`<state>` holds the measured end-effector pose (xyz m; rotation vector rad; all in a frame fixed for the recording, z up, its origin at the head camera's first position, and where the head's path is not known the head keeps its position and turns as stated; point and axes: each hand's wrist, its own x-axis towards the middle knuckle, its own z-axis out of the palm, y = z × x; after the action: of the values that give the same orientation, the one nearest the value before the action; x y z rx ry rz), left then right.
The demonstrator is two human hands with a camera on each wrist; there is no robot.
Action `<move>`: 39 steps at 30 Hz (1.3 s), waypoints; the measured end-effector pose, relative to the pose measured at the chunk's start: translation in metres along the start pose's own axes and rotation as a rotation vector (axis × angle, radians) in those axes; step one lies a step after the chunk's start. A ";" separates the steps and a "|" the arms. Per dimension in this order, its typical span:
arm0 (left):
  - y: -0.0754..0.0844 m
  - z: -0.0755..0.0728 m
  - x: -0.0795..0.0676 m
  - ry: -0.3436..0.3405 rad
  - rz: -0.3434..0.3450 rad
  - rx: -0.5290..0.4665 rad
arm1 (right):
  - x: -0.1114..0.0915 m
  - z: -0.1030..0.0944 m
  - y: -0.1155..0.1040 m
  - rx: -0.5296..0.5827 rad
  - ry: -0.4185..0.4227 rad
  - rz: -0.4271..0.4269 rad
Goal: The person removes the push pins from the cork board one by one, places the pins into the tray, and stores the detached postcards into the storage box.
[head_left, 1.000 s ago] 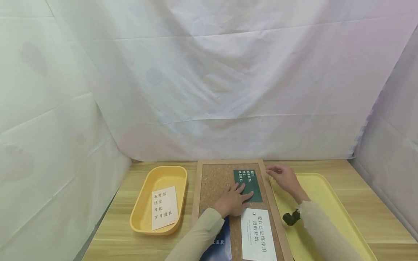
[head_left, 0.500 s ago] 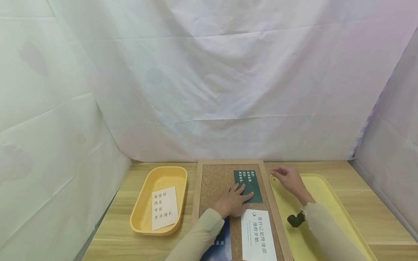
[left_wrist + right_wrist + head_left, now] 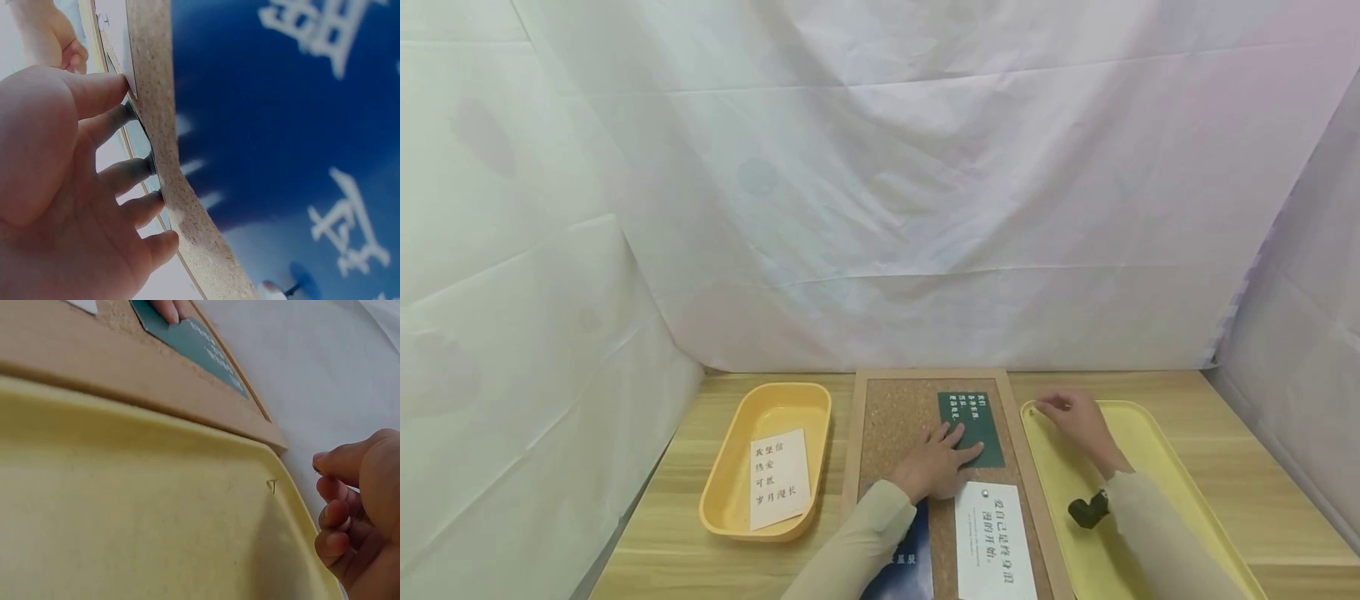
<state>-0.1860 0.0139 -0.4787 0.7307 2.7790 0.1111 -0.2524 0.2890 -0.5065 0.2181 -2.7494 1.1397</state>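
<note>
My left hand [image 3: 934, 462] lies spread on the cork board [image 3: 895, 417], its fingers over a green card [image 3: 976, 412] with white writing. A white card [image 3: 994, 542] with a silver tack sits below it, touched by the thumb in the left wrist view. Part of a blue card [image 3: 269, 125] shows under my left forearm. My right hand [image 3: 1078, 425] is raised over the far left corner of the yellow tray [image 3: 1138, 417]; thumb and forefinger pinch a small dark, tack-like thing [image 3: 316, 469]. A thumbtack [image 3: 273, 485] lies in that corner of the tray.
On the left stands a deep yellow bin [image 3: 730, 450] holding a cream card [image 3: 778, 479] with writing, tilted against its rim. The board's wooden frame [image 3: 1037, 483] runs along the tray's left side. White cloth [image 3: 880, 192] hangs behind the wooden table.
My right hand has moved right and slightly nearer, from beside the board's frame to over the tray's corner. My left hand stays on the green card.
</note>
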 end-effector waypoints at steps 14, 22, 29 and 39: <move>0.001 0.000 -0.003 0.009 -0.012 0.016 | -0.006 0.001 0.017 -0.026 -0.053 0.079; 0.002 0.000 -0.001 0.007 -0.012 0.027 | -0.008 0.001 0.018 -0.048 -0.057 0.085; 0.002 0.000 -0.002 0.009 -0.014 0.024 | -0.008 0.002 0.020 -0.066 -0.057 0.075; 0.002 0.001 -0.001 0.006 -0.014 0.018 | -0.011 0.002 0.015 -0.051 -0.066 0.097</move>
<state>-0.1843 0.0149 -0.4794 0.7163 2.7942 0.0863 -0.2452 0.2984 -0.5204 0.1197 -2.8721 1.1018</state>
